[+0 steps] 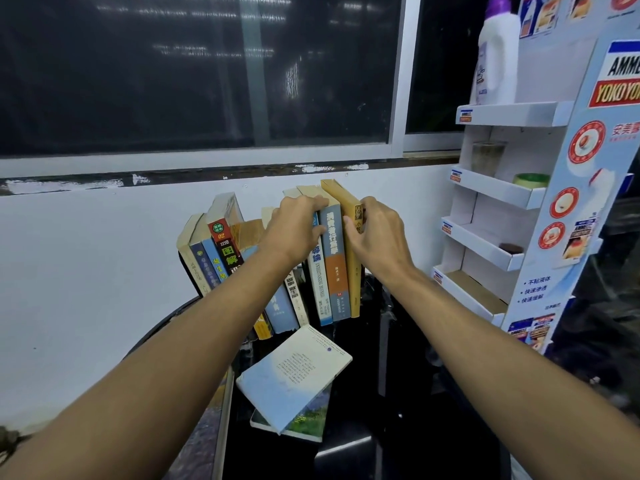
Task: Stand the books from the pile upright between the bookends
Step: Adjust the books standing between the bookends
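Note:
A row of several books stands on a round black table against the white wall, the left ones leaning left. My left hand rests fingers-down over the tops of a blue-grey book and its neighbours. My right hand presses the outer face of a yellow book at the row's right end. A black bookend edge shows at the row's left; the right bookend is hidden. A pile of two books lies flat at the front, a pale blue one on top.
A white cardboard display rack with shelves stands close on the right, holding a glass, a green roll and a white bottle. A dark window runs above the wall. The table's rim curves at the left.

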The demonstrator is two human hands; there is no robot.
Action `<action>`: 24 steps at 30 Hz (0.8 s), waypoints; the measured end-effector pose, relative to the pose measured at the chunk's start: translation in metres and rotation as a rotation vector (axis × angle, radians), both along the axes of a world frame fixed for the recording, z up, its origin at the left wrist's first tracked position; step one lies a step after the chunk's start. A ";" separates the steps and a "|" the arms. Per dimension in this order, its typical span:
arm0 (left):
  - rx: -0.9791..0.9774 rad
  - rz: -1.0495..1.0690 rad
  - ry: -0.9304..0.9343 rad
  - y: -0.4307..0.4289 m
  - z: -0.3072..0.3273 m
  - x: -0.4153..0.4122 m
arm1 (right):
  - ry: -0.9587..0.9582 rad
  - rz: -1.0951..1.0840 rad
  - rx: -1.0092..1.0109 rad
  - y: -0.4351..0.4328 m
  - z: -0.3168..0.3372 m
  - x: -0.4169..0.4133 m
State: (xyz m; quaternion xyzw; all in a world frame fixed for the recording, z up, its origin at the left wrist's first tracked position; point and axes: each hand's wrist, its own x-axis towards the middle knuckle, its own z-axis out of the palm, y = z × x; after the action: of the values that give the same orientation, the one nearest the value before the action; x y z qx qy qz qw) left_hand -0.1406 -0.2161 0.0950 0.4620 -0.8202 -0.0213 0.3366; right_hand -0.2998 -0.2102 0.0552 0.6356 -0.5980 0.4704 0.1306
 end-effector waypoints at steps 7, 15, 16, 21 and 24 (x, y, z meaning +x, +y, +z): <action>-0.002 -0.006 0.025 -0.002 -0.001 0.002 | -0.031 0.032 0.016 -0.008 -0.001 -0.004; 0.007 0.006 0.044 -0.007 -0.003 0.003 | -0.056 0.209 0.013 -0.007 0.002 -0.013; 0.009 0.008 0.045 -0.007 -0.003 0.003 | -0.044 0.228 0.033 -0.007 0.002 -0.014; 0.017 0.007 0.042 -0.009 -0.003 0.002 | 0.022 0.345 0.201 -0.007 0.007 -0.022; 0.018 0.009 0.046 -0.010 -0.004 0.003 | 0.039 0.387 0.284 -0.009 0.008 -0.026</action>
State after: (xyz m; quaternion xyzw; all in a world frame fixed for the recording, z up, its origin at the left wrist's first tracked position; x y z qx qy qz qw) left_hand -0.1378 -0.2261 0.0910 0.4679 -0.8101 -0.0377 0.3513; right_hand -0.3260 -0.2197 0.0636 0.7594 -0.5225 0.3856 -0.0410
